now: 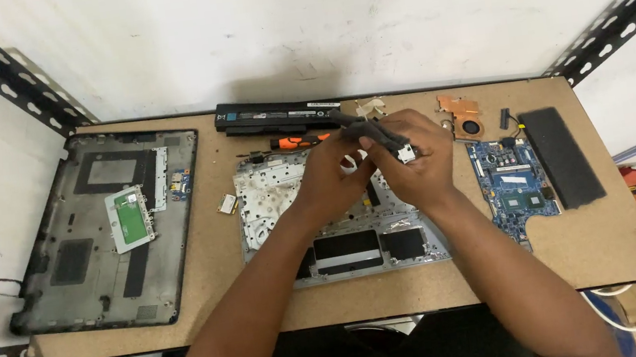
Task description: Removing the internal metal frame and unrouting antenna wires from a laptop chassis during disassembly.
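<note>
Both of your hands meet at the centre of the frame, above the grey laptop frame [342,237]; your left hand [326,177] and right hand [418,161] are closed together on a small black cable part [379,133] with a pale connector end, pinched between the fingers; behind them, at upper centre, lie a black battery [277,114] and an orange-handled screwdriver [298,140]; a dark bottom cover [108,231] sits at left; a blue circuit board [514,185] lies at right, beside a black foam strip [562,156].
</note>
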